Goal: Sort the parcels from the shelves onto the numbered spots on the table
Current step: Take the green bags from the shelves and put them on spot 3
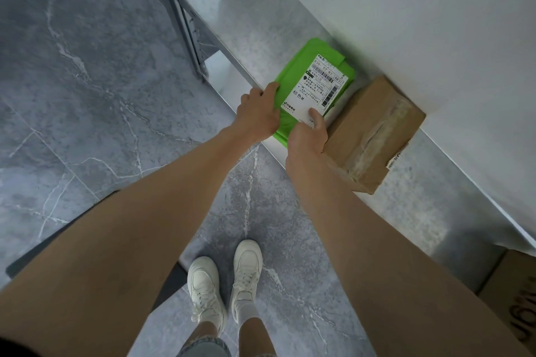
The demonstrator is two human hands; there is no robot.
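The green parcel lies flat on the low metal shelf, the left hand curled over its left edge and the right hand pinching its near corner, thumb on the white label, with a brown cardboard box just right of that grip.

Both hands cover the near edge of the green parcel. The right hand shows only its thumb; its other fingers are hidden. Some fingers of the left hand are hidden too. The print on the label is mostly too small to read. The right wrist covers a corner of the brown box. The picture's right edge cuts off a second box and its printed letters.
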